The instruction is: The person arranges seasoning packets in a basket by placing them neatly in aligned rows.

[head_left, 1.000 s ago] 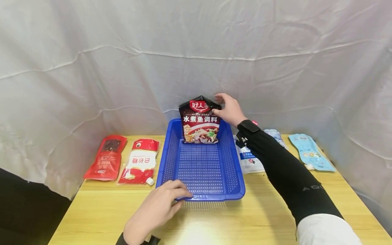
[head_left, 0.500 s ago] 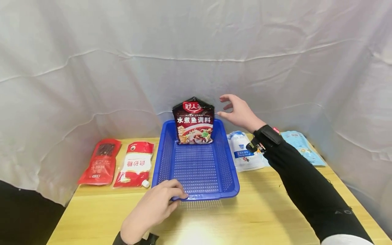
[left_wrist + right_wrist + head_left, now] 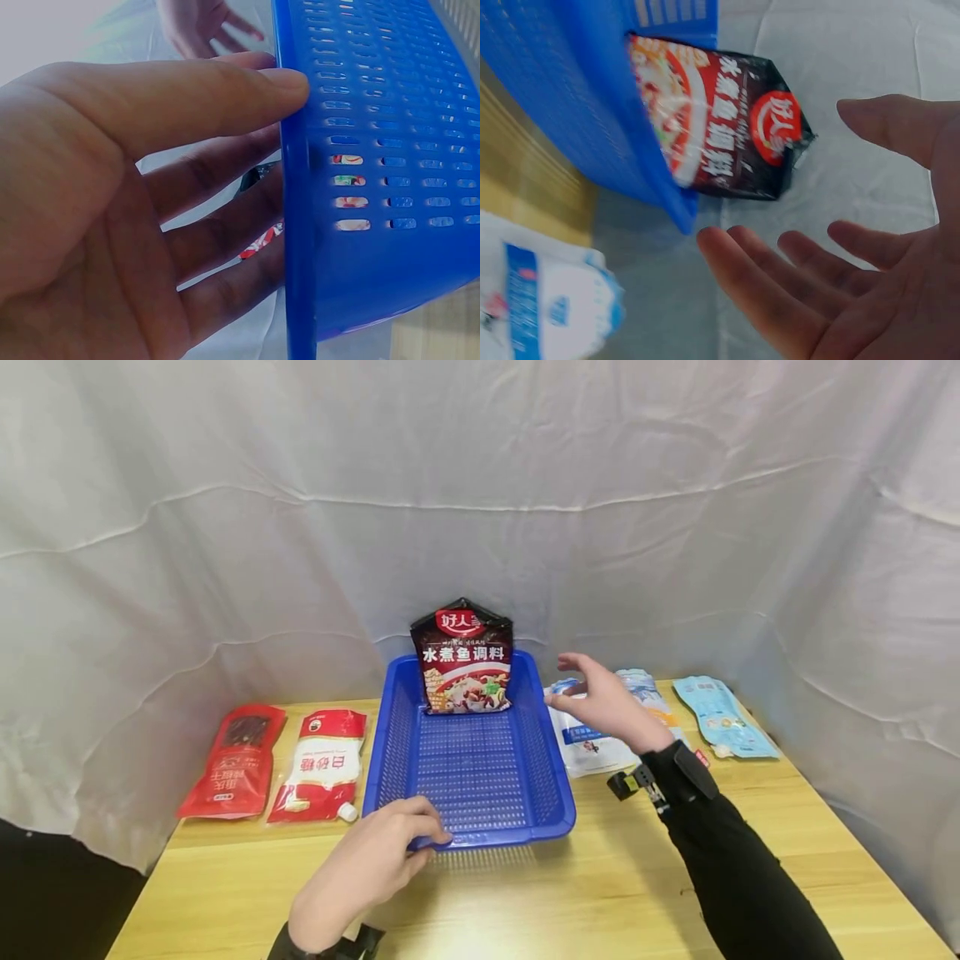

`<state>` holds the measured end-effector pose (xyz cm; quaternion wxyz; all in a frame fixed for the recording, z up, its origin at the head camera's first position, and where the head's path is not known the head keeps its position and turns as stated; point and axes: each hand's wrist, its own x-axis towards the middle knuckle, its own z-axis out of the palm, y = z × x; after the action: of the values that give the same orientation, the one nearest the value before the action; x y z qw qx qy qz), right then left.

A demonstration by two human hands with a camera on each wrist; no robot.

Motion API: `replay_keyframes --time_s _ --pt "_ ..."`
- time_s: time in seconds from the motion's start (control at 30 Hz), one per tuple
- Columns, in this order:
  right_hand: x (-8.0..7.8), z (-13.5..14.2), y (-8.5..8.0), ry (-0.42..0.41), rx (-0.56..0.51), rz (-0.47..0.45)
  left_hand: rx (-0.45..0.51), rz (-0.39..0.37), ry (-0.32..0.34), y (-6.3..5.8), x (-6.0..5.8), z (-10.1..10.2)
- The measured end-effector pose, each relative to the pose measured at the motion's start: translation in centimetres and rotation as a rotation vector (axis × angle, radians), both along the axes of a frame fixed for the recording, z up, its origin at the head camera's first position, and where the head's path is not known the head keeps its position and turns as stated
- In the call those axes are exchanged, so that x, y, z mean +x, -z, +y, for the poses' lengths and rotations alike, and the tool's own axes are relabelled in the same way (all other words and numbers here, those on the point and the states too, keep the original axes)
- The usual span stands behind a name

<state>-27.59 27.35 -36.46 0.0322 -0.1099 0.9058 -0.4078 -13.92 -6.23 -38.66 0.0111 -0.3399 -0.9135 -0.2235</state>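
Observation:
A blue plastic basket (image 3: 471, 760) sits mid-table. At its near rim, my left hand (image 3: 375, 864) holds on, thumb outside and fingers over the inner side, as the left wrist view (image 3: 296, 187) shows for the rim. Upright against the basket's far wall leans a black and red seasoning packet (image 3: 465, 660), also seen in the right wrist view. My right hand (image 3: 611, 703) holds nothing, its fingers spread. It hovers right of the basket, overlapping a white and blue pouch (image 3: 596, 756) in the head view.
Left of the basket lie a red packet (image 3: 236, 764) of dried chillies and a red and white sugar pouch (image 3: 322, 764) with a white cap. On the right are a blue and orange packet (image 3: 647, 693) and a light blue spouted pouch (image 3: 723, 718). A pale curtain (image 3: 450, 527) hangs behind.
My right hand has left the top of the seasoning packet and come right and down toward the white and blue pouch. The left hand keeps its hold; the view has shifted slightly.

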Motion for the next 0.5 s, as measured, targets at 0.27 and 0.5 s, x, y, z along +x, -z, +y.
replay_keyframes --time_s 0.27,0.5 --pt "3.1 -0.8 4.2 0.015 -0.037 -0.038 -0.004 -0.014 -0.001 0.2 -0.1 -0.1" --pt "5.0 -1.8 6.5 0.023 -0.056 -0.08 0.009 -0.014 -0.001 0.2 -0.2 -0.1"
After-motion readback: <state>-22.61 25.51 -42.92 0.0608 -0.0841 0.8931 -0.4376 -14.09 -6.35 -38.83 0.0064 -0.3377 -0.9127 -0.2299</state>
